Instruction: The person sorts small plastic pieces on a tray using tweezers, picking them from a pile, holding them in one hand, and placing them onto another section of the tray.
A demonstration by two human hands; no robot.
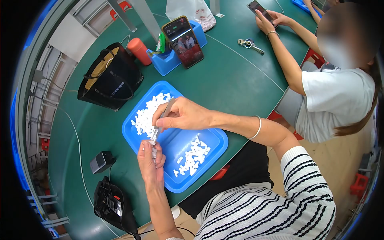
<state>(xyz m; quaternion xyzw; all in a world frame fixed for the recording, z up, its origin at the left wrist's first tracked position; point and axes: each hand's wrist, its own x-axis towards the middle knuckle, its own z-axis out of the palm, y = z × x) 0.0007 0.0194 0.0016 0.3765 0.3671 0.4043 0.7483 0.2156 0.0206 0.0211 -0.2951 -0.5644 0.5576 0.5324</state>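
My right hand (182, 114) pinches a slim grey metal tool (171, 105), perhaps tweezers or a knife; its exact kind is unclear. The tool's lower end meets a small white plastic piece (152, 141) at the fingertips of my left hand (151, 164). That hand is closed, with more white bits showing between its fingers. Both hands are over the left side of a blue tray (174, 138). A large heap of small white plastic pieces (146, 114) fills the tray's far end, and a smaller group of white pieces (194, 158) lies at the near end.
Beyond the tray, a phone (184, 42) leans on a blue holder (164, 64) beside a red cylinder (139, 51). A black bag (110, 78), a dark box (101, 162) and a black pouch (116, 206) stand left. Keys (251, 45) lie near a seated person (336, 92) holding a phone.
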